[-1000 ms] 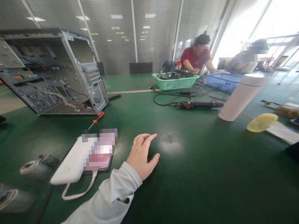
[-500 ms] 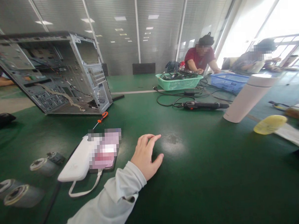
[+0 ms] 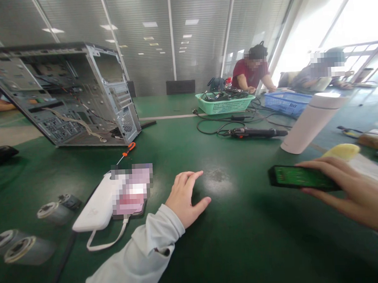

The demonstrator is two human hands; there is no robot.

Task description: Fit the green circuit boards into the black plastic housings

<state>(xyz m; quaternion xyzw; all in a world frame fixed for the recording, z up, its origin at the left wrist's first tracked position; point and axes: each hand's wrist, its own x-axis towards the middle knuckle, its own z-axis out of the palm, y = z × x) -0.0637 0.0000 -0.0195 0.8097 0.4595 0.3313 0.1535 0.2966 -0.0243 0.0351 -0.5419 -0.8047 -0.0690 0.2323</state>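
Note:
My left hand (image 3: pixel 186 196) rests on the green table (image 3: pixel 225 244) with its thumb and fingers apart, holding nothing. It is nearest to a phone (image 3: pixel 136 189) and a white power bank (image 3: pixel 94 204) joined by a short white cable (image 3: pixel 110 246). From the right edge my right hand (image 3: pixel 350 188) reaches in, closed on a dark, narrow casing with a green circuit board (image 3: pixel 300 176). The casing is held above the table, board side facing me, and my fingers cover its right end. Behind this hand a yellow oval object (image 3: pixel 342 150) is partly hidden.
An open computer case (image 3: pixel 80 92) stands at the left, an orange-handled screwdriver (image 3: pixel 129 150) before it. Several metal cylinders (image 3: pixel 31 250) lie front left. An electric screwdriver (image 3: pixel 257 132), pink tumbler (image 3: pixel 307 126), green basket (image 3: pixel 226 104) and blue basket (image 3: pixel 287 104) are further back; two people sit beyond.
My right hand has come into view from the right, gripping the casing with the circuit board. My left hand stays in nearly the same place.

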